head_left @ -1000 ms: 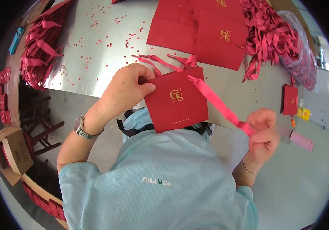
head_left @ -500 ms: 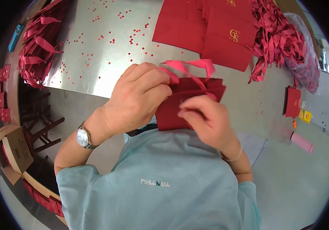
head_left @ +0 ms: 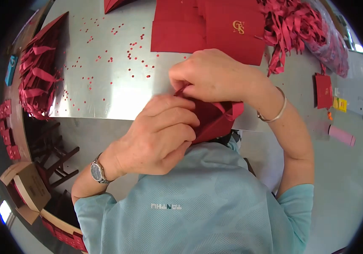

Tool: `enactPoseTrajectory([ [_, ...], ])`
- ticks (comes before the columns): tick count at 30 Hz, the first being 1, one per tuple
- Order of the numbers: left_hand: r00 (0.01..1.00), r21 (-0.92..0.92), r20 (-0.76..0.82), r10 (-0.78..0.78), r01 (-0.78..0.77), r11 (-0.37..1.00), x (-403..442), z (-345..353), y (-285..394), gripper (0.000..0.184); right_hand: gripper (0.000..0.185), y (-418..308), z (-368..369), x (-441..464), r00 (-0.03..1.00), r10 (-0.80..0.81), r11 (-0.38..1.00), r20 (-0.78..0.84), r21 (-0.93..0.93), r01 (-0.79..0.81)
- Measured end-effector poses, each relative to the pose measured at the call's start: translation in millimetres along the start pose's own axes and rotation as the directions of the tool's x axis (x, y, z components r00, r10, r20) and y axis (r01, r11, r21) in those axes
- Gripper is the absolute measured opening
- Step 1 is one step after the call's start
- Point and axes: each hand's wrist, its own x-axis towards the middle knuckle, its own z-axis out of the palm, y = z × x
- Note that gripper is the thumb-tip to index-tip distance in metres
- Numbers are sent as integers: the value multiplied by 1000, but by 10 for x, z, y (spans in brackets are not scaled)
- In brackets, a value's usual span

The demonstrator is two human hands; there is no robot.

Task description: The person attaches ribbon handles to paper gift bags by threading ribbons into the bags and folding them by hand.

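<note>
A dark red paper bag (head_left: 213, 122) is held close to my body at the table's front edge. My left hand (head_left: 160, 131), with a watch on the wrist, is closed around the bag's left side. My right hand (head_left: 215, 76) reaches across the bag's top, its thumb and fingers pinched on a red ribbon (head_left: 182, 89) close to my left hand's knuckles. A pink-red ribbon handle (head_left: 234, 111) loops out at the bag's right edge. Both hands hide much of the bag's opening.
Flat red bags with gold letters (head_left: 232, 29) lie stacked ahead on the metal table (head_left: 118, 91), among scattered red paper dots. Ribbons (head_left: 291, 29) are heaped at right beside a plastic bag (head_left: 334, 46). Ribboned bags (head_left: 41, 72) stand at left; a cardboard box (head_left: 31, 186) sits lower left.
My right hand has moved from the bag's right front up and left across its top, to beside my left hand. The bag's ribbon has been drawn down. The view has shifted slightly.
</note>
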Motion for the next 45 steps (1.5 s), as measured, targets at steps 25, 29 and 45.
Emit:
enactPoseTrajectory([
  [25, 671, -536, 349, -654, 715, 448, -337, -296, -568, 13, 10, -392, 1080, -281, 725, 128, 982, -676, 190, 4],
  [29, 597, -549, 348, -723, 755, 359, -303, -297, -528, 15, 12, -403, 1067, -238, 715, 109, 990, -690, 143, -13],
  [45, 589, -553, 379, -714, 762, 336, -311, -342, -522, 20, 5, -468, 963, -171, 744, 210, 977, -634, 165, -135],
])
